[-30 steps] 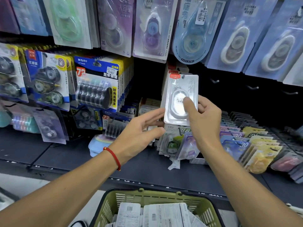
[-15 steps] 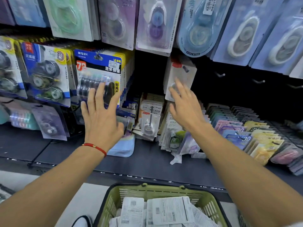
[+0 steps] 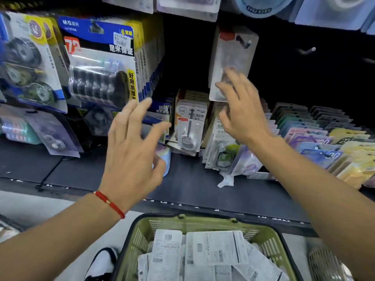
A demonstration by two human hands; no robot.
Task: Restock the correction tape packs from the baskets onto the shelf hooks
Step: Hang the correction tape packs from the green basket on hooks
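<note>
Both hands raised, empty.
Your left hand (image 3: 132, 151) is spread, fingers relaxed; your right hand (image 3: 241, 110) reaches forward, fingers loosely extended, forearms angled inward.

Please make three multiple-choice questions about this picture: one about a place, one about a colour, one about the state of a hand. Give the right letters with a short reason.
1. Where is the clear pack with the red tab?
A. hanging on a shelf hook
B. lying in the basket
C. gripped by the left hand

2. What colour is the basket?
A. red
B. green
C. blue

3. What is the left hand doing?
A. pinching a pack
B. open, holding nothing
C. gripping the basket rim

Answers:
1 A, a hook pokes through the pack's top, beside the red tab.
2 B, its slatted walls are olive green.
3 B, its fingers are spread in front of the shelf with nothing between them.
</note>
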